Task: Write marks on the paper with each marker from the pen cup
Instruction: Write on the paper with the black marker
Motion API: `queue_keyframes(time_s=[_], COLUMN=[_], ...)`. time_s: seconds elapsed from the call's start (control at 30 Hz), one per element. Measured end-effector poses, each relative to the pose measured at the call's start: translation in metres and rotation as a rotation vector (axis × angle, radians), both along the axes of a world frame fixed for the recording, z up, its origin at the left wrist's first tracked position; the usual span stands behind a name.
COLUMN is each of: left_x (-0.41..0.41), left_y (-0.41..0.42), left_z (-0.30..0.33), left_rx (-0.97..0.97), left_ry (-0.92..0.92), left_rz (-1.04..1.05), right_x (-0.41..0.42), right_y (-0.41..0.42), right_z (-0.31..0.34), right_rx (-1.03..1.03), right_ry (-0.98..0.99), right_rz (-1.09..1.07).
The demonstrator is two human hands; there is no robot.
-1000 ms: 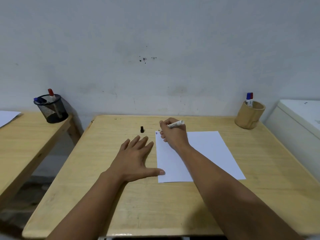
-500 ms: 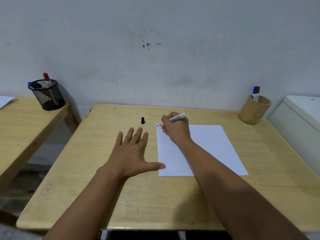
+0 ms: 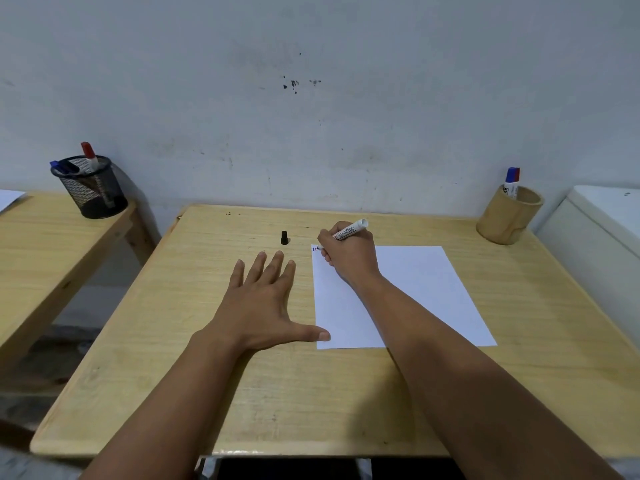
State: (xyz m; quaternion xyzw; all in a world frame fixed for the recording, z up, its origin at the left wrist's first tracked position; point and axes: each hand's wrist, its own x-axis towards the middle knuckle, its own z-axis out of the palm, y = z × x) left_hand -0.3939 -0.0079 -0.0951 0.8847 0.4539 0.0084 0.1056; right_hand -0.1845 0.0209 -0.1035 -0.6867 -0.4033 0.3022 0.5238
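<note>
I'm gripping marker (image 3: pixel 349 231) w/ right hand (image 3: pixel 349 258), tip at paper (image 3: pixel 415 292) corner; left hand (image 3: pixel 266 303) lying flat, released, on desk (image 3: pixel 194 341).

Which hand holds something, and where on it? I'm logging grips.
The right hand grips a white marker low on its barrel, near the tip. The left hand holds nothing.

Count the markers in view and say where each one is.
4. One in the right hand at the paper, one in the wooden cup, a red-capped and a blue-capped one in the mesh cup. More may be hidden inside the cups.
</note>
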Motion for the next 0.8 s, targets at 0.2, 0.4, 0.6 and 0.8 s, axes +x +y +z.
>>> queue_keyframes(time_s=[0.2,0.4,0.6,0.8], left_x=[0.001,0.0,0.008,0.029], left_y=[0.0,-0.001,0.011,0.064], left_z=[0.0,0.002,0.014,0.025], left_rx=[0.011,0.004,0.097,0.091], left_ry=[0.014,-0.008,-0.348,-0.487], left_rz=[-0.003,0.0,0.186,0.271], right_x=[0.001,0.003,0.009,0.012], right_y=[0.002,0.001,0.008,0.001], right_z=[-0.001,-0.001,0.012,0.046], right_rx=[-0.001,0.014,0.06,0.122], right_ry=[-0.026,0.064,0.363,0.223], right_rz=[0.014,-0.041,-0.011,0.054])
